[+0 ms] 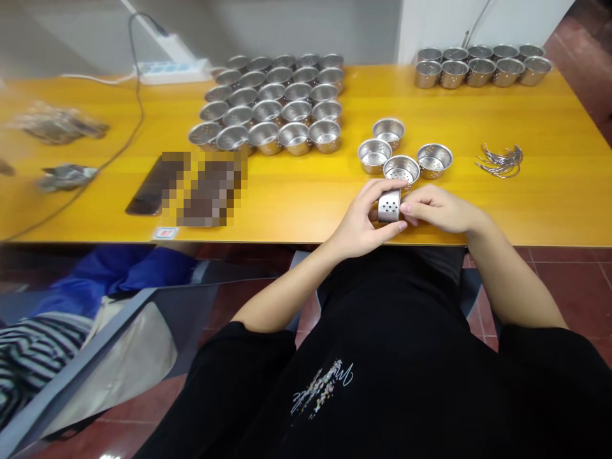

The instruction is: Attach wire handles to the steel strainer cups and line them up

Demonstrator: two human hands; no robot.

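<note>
A small perforated metal cup [389, 206] lies tipped on its side in my left hand [366, 220], whose thumb and fingers wrap round it near the table's front edge. My right hand [437, 209] is at the cup's right end, fingers curled together against it; anything between those fingers is too small to make out. Just beyond stand several upright cups, one [401, 169] almost touching my left fingertips and another [434, 160] behind my right hand. Further right lies a small pile of thin curved metal wires [502, 160].
Rows of metal cups [280, 108] fill the table's [296, 204] back middle, with two more rows [480, 71] at the back right. Left are a phone [153, 188], a pixelated dark object [210, 194], a cable [138, 89] and a power strip [172, 71]. A seated person's blue clothing [119, 271] shows lower left.
</note>
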